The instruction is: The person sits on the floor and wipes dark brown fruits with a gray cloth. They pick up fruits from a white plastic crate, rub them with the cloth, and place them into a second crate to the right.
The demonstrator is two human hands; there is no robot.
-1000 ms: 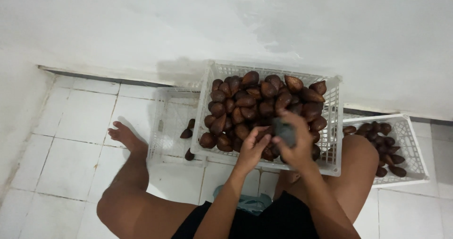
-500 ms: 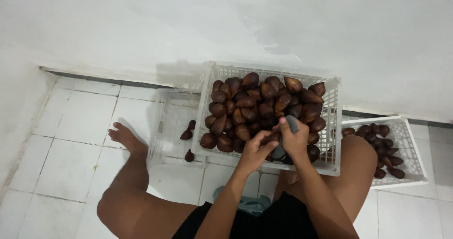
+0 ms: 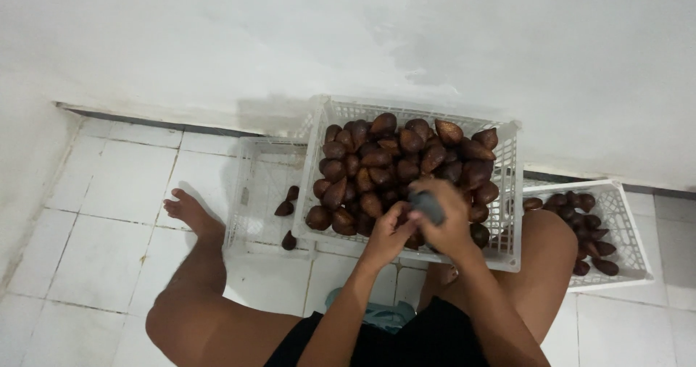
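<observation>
A large white plastic crate (image 3: 507,255) heaped with brown scaly fruits (image 3: 395,157) stands in front of me between my legs. Both hands meet over its near edge. My right hand (image 3: 451,226) is closed around a small grey object (image 3: 428,206). My left hand (image 3: 386,233) presses against it from the left, its fingers curled on a dark brown fruit (image 3: 415,242) that is mostly hidden between the hands.
To the left lies a lower white crate (image 3: 250,193) with three loose fruits (image 3: 284,208). Another white crate (image 3: 625,236) at the right holds several fruits. My bare left foot (image 3: 187,213) rests on the white tiled floor. A white wall rises behind the crates.
The hands stay together over the crate's near edge. My right hand and the grey object have shifted slightly and turned against the fruit in the left hand.
</observation>
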